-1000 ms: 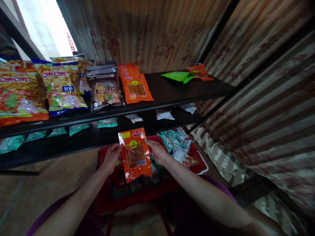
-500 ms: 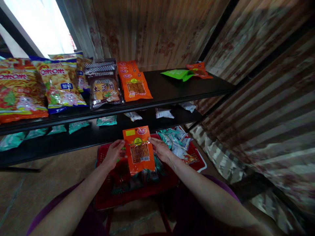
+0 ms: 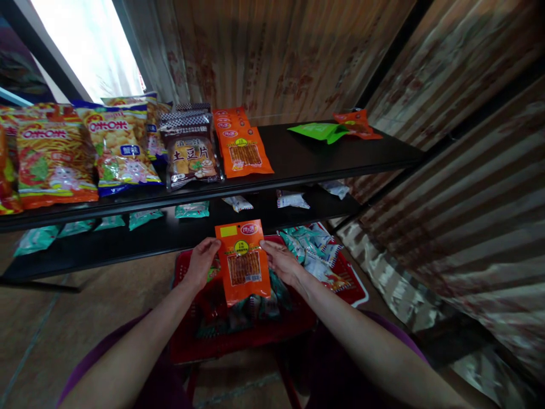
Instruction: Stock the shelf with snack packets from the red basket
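Observation:
Between my two hands an orange snack packet (image 3: 243, 264) is held upright, its printed front with a clear window toward me. My left hand (image 3: 203, 260) pinches its left edge near the top. On the opposite edge, my right hand (image 3: 281, 261) grips with thumb and fingers. Below and behind the packet stands a red basket (image 3: 183, 346) with teal and white snack packets inside, partly hidden by the packet and my hands. Similar orange packets (image 3: 244, 150) lie overlapped on the upper shelf (image 3: 293, 156).
Yellow-blue snack bags (image 3: 121, 147), a noodle-printed bag (image 3: 55, 162) and brown potato chip bags (image 3: 191, 150) line the upper shelf. A green packet (image 3: 319, 132) and another orange packet (image 3: 360, 123) lie at its right. Small teal packets (image 3: 191, 209) and white ones (image 3: 292, 199) rest on the lower shelf (image 3: 128, 244). Curtains hang behind.
The view has shifted slightly left, so the shelves and basket appear farther right. Both hands still hold the orange snack packet, almost unchanged in pose.

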`<act>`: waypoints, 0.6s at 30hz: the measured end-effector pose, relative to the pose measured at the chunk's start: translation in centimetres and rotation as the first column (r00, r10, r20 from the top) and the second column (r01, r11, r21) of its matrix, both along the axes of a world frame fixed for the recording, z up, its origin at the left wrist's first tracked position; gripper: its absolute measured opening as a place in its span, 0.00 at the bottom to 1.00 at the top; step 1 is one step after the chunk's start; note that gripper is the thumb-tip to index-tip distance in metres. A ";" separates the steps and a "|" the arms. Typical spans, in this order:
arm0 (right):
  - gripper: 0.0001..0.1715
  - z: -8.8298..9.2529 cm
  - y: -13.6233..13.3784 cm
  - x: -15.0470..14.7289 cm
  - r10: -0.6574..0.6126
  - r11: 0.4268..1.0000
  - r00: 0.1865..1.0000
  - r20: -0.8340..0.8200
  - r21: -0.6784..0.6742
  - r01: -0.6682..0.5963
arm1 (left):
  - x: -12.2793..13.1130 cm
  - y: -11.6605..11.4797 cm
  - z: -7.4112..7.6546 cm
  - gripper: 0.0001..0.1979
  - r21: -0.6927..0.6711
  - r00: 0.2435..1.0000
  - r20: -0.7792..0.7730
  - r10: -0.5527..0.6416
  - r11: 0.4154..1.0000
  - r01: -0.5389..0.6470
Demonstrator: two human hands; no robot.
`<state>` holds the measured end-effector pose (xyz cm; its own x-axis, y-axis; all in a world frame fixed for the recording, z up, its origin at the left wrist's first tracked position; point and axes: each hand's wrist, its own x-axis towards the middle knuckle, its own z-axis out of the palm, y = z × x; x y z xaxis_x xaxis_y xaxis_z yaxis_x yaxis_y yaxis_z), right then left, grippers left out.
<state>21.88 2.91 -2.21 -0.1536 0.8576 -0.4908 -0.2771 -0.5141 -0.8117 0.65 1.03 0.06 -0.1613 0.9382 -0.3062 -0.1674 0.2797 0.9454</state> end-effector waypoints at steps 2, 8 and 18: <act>0.18 0.0 0.0 0.2 0.011 1.000 1.000 0.004 0.010 -0.011 | 0.1 -0.1 0.2 0.16 0.035 0.999 -0.034 -0.014 0.999 0.015; 0.16 0.5 0.0 0.5 0.004 1.000 1.000 -0.018 0.006 -0.004 | 0.5 -0.1 0.6 0.16 0.113 0.987 -0.154 -0.054 0.991 0.072; 0.14 0.8 0.4 0.3 -0.017 1.000 0.999 -0.037 0.007 0.018 | 0.3 -1.4 -0.7 0.19 -0.124 0.972 0.042 -0.230 0.965 0.233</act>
<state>22.15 3.27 -1.44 -0.1563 0.8639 -0.4788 -0.3158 -0.5030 -0.8045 0.95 -0.39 -0.60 0.0655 0.9020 -0.4267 -0.1090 0.4315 0.8955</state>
